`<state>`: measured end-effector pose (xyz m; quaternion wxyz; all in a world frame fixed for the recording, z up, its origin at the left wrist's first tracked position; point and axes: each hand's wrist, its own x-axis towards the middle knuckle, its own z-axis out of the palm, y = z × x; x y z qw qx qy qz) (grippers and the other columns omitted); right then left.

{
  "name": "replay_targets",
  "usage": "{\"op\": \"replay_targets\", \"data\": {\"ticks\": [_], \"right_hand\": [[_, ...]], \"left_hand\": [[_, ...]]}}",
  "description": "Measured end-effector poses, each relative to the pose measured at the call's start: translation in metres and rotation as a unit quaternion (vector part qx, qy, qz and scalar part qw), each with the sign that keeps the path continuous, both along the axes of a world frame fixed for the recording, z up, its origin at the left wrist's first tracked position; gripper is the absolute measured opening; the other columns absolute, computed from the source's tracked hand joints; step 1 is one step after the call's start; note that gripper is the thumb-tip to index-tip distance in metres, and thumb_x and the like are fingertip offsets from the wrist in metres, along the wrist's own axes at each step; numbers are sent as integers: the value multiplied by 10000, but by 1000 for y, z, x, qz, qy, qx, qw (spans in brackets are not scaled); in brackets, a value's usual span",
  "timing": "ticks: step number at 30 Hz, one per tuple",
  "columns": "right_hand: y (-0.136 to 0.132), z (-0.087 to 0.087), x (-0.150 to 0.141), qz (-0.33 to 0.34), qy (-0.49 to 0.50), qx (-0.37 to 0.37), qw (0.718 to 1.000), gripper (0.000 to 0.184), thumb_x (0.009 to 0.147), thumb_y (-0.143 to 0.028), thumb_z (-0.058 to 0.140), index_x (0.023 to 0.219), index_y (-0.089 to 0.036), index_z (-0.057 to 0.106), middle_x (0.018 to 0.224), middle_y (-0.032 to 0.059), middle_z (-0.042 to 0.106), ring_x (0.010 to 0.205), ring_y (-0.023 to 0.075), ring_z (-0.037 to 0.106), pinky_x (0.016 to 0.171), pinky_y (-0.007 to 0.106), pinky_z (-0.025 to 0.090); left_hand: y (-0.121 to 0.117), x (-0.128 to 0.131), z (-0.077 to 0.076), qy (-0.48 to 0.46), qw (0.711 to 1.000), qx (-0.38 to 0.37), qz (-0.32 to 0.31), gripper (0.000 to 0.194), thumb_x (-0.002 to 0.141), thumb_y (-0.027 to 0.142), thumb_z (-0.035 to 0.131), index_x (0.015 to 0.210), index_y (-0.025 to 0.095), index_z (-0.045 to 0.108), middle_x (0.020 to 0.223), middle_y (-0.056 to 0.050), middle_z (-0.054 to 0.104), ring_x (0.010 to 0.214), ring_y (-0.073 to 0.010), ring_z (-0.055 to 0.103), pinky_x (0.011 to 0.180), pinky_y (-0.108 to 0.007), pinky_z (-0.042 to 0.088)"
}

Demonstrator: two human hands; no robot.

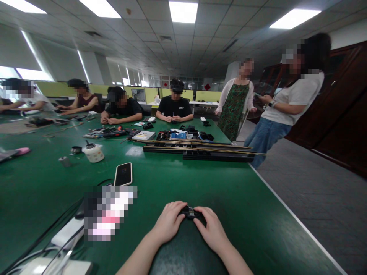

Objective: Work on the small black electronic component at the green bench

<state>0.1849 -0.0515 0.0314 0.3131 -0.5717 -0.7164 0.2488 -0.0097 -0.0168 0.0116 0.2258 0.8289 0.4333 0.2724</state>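
My left hand (pixel 169 221) and my right hand (pixel 210 229) rest on the green table (pixel 243 198) near its front edge. Both have their fingers curled round a small black part (pixel 189 212) that sits between them, with a bit of yellow showing on it. Most of the part is hidden under my fingertips. A smartphone (pixel 123 173) lies face up, a little beyond and to the left of my left hand.
Long black rails (pixel 200 151) lie across the table's middle beside boxes of black parts. A white pot (pixel 93 152) and white cables (pixel 63 236) are on the left. Several people sit along the far side; two stand at the right by the table's edge.
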Motion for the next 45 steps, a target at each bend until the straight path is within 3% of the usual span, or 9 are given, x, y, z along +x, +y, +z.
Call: {"op": "replay_targets", "data": {"ticks": [45], "right_hand": [[0, -4, 1, -18, 3, -2, 1000, 260, 815, -279, 490, 1044, -220, 599, 1068, 72, 635, 1033, 219, 559, 925, 356, 420]], "left_hand": [[1, 0, 0, -20, 1000, -15, 9, 306, 888, 208, 424, 1172, 240, 534, 1167, -46, 585, 1084, -209, 505, 960, -393, 396]]}}
